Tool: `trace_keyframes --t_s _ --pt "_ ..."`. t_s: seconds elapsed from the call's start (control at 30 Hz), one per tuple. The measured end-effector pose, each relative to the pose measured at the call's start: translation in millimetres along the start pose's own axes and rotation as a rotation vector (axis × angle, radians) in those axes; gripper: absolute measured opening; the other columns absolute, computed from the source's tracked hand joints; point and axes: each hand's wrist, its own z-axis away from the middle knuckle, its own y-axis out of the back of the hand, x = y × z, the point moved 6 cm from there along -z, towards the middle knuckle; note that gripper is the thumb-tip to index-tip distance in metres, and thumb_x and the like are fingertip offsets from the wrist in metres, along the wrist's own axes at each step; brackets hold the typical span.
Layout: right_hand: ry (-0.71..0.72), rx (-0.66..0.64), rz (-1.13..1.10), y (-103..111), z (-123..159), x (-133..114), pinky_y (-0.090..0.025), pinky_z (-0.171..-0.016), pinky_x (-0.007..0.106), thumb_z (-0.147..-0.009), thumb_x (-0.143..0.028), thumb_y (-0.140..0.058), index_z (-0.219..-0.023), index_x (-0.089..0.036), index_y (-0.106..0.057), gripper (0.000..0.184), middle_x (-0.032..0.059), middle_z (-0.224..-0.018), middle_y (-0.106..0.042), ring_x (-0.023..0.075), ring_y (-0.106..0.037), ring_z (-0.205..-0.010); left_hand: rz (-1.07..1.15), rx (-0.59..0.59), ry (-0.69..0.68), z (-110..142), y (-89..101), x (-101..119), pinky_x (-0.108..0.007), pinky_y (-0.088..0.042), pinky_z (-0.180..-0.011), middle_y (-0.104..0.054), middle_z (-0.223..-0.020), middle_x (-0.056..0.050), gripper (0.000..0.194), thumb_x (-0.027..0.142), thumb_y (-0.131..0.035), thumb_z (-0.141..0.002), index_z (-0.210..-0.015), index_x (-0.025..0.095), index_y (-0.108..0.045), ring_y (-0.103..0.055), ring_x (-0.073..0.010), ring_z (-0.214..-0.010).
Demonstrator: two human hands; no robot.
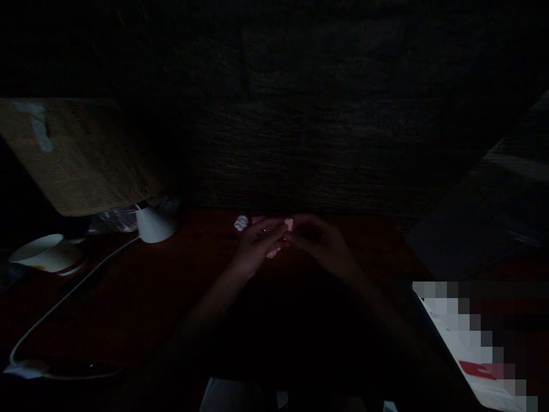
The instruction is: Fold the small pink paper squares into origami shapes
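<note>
My left hand and my right hand meet over the dark reddish table. Between their fingertips is a small pale pink piece, perhaps paper; the dim light hides its exact kind. Both hands are closed on it in a pinch. Just below my left fingers lies a crumpled pink piece. A crumpled white ball rests left of my left hand, and a flat pink piece shows behind that hand, partly covered by it.
On the left stand a white cone-shaped base with a white cable and a paper cup. A cardboard box is behind them. A dark brick-patterned wall rises at the back. At right is a partly pixelated bright white object.
</note>
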Motion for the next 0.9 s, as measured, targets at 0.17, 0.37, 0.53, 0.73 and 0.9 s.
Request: trace_keyframes --t_s 0.17,0.37,0.53,0.73,0.9 --pt "-0.017 -0.013 0.007 0 0 1 -0.059 -0.075 0.033 -0.081 -0.033 -0.080 -0.104 -0.026 -0.077 0.024 0.0025 -0.098 -0.079 0.0181 -0.073 -0.084 -0.083 0.026 -0.044 1 2.3 4 -0.022 -0.051 -0.049 -0.076 -0.079 -0.006 0.045 0.055 -0.086 -0.071 -0.095 0.018 -0.078 -0.071 -0.0155 -0.061" --pt "-0.022 -0.038 -0.018 -2 1 -4 -0.060 -0.072 0.031 -0.080 -0.028 -0.081 -0.101 -0.025 -0.079 0.021 0.0007 -0.093 -0.080 0.0165 -0.072 -0.078 -0.121 0.061 -0.073 2 3.5 7 -0.023 -0.052 -0.047 -0.076 -0.076 -0.005 0.044 0.057 -0.085 -0.071 -0.087 0.017 -0.076 -0.068 -0.0142 -0.054" --pt "-0.040 -0.025 -0.023 1 2 -2 -0.059 -0.071 0.032 -0.080 -0.031 -0.083 -0.103 -0.025 -0.079 0.024 0.0014 -0.093 -0.080 0.0173 -0.072 -0.078 -0.104 0.062 -0.071 3 3.5 8 -0.022 -0.052 -0.048 -0.076 -0.076 -0.005 0.048 0.060 -0.085 -0.071 -0.092 0.018 -0.077 -0.070 -0.0153 -0.056" --pt "-0.096 -0.010 -0.063 4 2 -1 -0.059 -0.072 0.031 -0.082 -0.027 -0.081 -0.104 -0.026 -0.080 0.022 0.0010 -0.094 -0.080 0.0179 -0.073 -0.082 -0.084 -0.026 -0.100 3 2.1 13 -0.024 -0.056 -0.053 -0.080 -0.094 -0.006 0.047 0.048 -0.085 -0.076 -0.115 0.023 -0.074 -0.074 -0.0180 -0.066" --pt "-0.165 -0.041 -0.072 3 3 -4 -0.058 -0.076 0.032 -0.083 -0.029 -0.080 -0.106 -0.023 -0.080 0.023 0.0029 -0.097 -0.080 0.0190 -0.073 -0.086 -0.094 -0.083 -0.128 2 2.5 13 -0.024 -0.055 -0.052 -0.080 -0.101 -0.007 0.041 0.043 -0.084 -0.079 -0.114 0.023 -0.074 -0.073 -0.0166 -0.066"
